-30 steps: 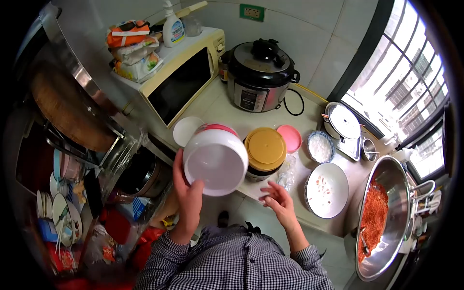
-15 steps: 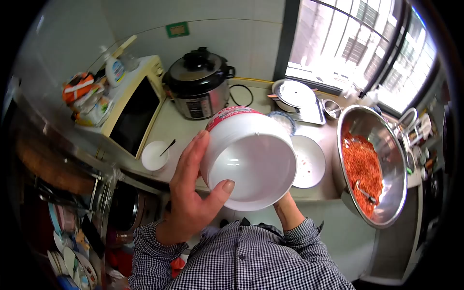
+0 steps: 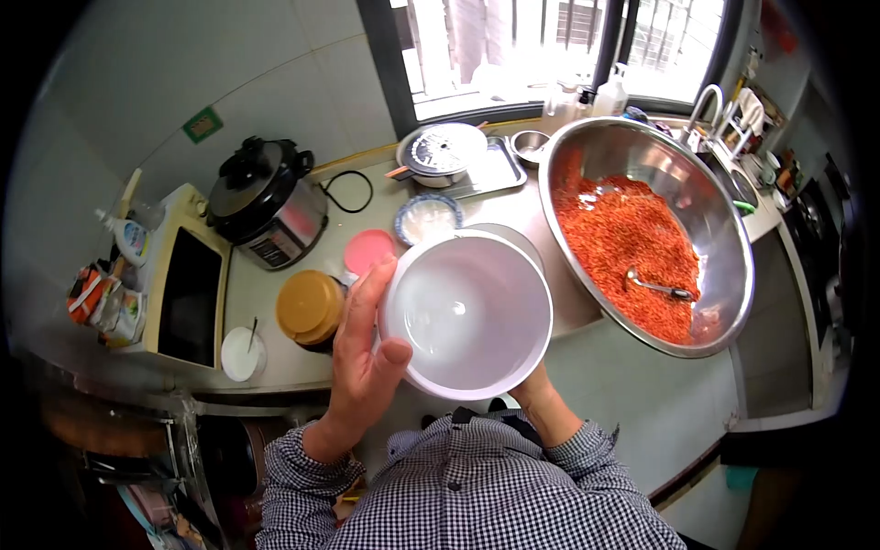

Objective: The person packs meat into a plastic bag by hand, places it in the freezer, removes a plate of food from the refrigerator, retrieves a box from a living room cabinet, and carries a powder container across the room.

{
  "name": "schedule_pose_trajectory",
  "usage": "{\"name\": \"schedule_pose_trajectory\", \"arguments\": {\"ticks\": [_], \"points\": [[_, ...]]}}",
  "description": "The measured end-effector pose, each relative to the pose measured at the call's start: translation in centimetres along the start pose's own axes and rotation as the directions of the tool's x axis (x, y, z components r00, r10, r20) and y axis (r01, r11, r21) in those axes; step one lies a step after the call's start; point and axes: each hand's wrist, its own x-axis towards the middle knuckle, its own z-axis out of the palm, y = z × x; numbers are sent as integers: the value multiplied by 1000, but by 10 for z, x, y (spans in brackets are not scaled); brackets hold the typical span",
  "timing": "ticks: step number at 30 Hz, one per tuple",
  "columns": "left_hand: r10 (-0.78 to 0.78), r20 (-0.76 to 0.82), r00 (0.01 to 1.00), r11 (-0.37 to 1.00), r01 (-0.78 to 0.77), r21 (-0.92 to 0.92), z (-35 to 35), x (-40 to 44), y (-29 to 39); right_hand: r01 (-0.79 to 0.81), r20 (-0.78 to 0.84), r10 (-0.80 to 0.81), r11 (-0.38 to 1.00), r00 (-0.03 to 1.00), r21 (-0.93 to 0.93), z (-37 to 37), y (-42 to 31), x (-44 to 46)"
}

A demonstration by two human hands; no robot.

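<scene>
A white plastic tub [image 3: 463, 316] is between my two hands, its wide mouth tilted toward me, and its inside looks bare and shiny. My left hand [image 3: 362, 357] grips the tub's left side, with the thumb near the rim. Low on the right side is my right hand [image 3: 532, 385], its fingers hidden behind the tub. To the right stands a large steel basin [image 3: 724, 247] holding chopped red chili [image 3: 632, 238]. A metal spoon [image 3: 660, 286] rests in the chili.
On the counter are a brown-lidded jar [image 3: 310, 307], a pink lid [image 3: 368, 249], a blue-rimmed plate [image 3: 401, 223] and a small white bowl [image 3: 243, 356]. A pressure cooker [image 3: 266, 202] and microwave [image 3: 191, 284] stand left. A covered pot [image 3: 445, 151] sits on a metal tray [image 3: 495, 174].
My view has swung to the right, bringing the basin nearer the middle. The tub has tipped further, so more of its inside faces me. Both hands keep hold of it.
</scene>
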Motion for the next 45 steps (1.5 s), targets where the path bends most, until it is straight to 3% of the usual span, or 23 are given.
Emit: {"name": "schedule_pose_trajectory", "arguments": {"ticks": [4, 7, 10, 11, 12, 15, 17, 19, 21, 22, 23, 26, 27, 29, 31, 33, 38, 39, 40, 44, 45], "points": [[57, 93, 994, 973, -34, -227, 37, 1, -21, -75, -20, 75, 997, 997, 10, -30, -14, -17], [223, 88, 971, 944, -193, -267, 69, 5, -28, -1, -81, -7, 995, 997, -96, -46, -21, -33], [327, 98, 940, 905, -282, -318, 96, 5, -30, 40, -113, -34, 998, 993, 54, -65, -24, -56], [353, 103, 930, 894, -302, -332, 105, 3, -29, 74, -114, -52, 977, 992, 200, -84, -8, -65], [382, 117, 917, 879, -322, -352, 116, 2, -26, 121, -122, -83, 932, 989, 341, -98, 2, -75], [411, 162, 897, 833, -298, -465, 156, -5, -21, 264, -271, -135, 807, 953, 528, -112, -6, -111], [399, 206, 893, 776, -210, -595, 191, -16, -17, 408, -589, -228, 893, 775, 191, -113, -22, -144], [302, 334, 893, 723, 14, -691, 221, -29, 6, 321, -785, -387, 913, 483, -253, -90, -61, -175], [262, 456, 851, 649, 195, -735, 252, -42, 24, 286, -822, -494, 861, 282, -419, -98, -72, -203], [266, 503, 822, 631, 246, -736, 271, -50, 28, 192, -772, -607, 793, 188, -577, -106, -76, -219], [274, 548, 790, 616, 294, -731, 291, -58, 32, 67, -703, -706, 708, 88, -703, -114, -80, -236], [249, 677, 693, 672, 380, -636, 358, -82, 49, 65, -787, -612, 784, -79, -617, -146, -106, -291], [185, 728, 660, 601, 510, -616, 384, -91, 61, 153, -806, -581, 792, -109, -592, -160, -112, -309], [159, 811, 563, 633, 572, -521, 435, -105, 87, 329, -841, -522, 777, -142, -537, -193, -130, -346], [120, 876, 467, 634, 643, -429, 484, -119, 113, 363, -883, -423, 804, -205, -470, -215, -151, -380], [113, 938, 327, 614, 719, -325, 533, -131, 129, 399, -874, -426, 778, -233, -486, -240, -164, -417], [65, 998, -18, 494, 869, -16, 629, -158, 162, 190, -785, -440, 808, -436, -558, -280, -205, -479], [103, 982, -159, 554, 829, 76, 645, -160, 163, 168, -768, -446, 806, -460, -568, -289, -208, -490], [75, 974, -214, 582, 802, 132, 662, -165, 162, 144, -748, -453, 802, -485, -579, -298, -212, -500], [-7, 927, -375, 656, 698, 288, 740, -193, 184, 97, -688, -437, 801, -579, -590, -353, -226, -544], [-2, 915, -404, 689, 662, 294, 762, -197, 189, 207, -712, -387, 778, -586, -593, -365, -236, -555]]}}
